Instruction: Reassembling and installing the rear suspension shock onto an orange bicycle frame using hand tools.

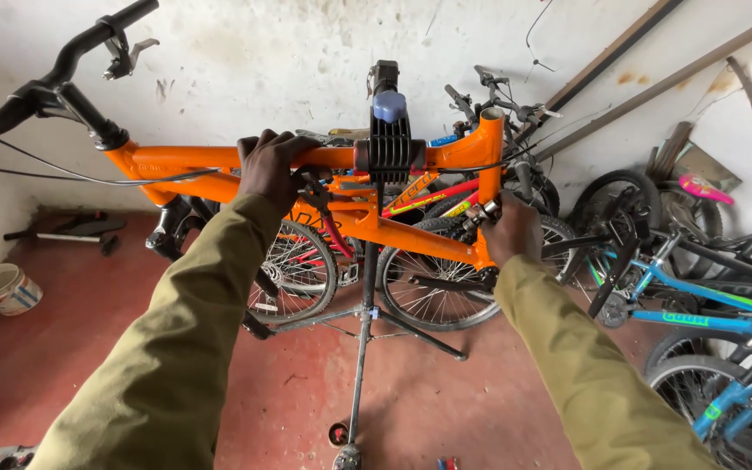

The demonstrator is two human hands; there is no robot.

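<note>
A bicycle frame [219, 161] is hanging crosswise in the clamp [390, 144] of a repair stand [360, 348], its handlebar [54, 74] rising at the left. The left hand [271, 165] is lying over the top tube, left of the clamp; the right hand [511, 231] is sitting lower, right of it. More bicycles [715, 305] are leaning behind and to the right, against the wall [306, 52]. A bucket [6, 289] is standing on the floor at far left.
</note>
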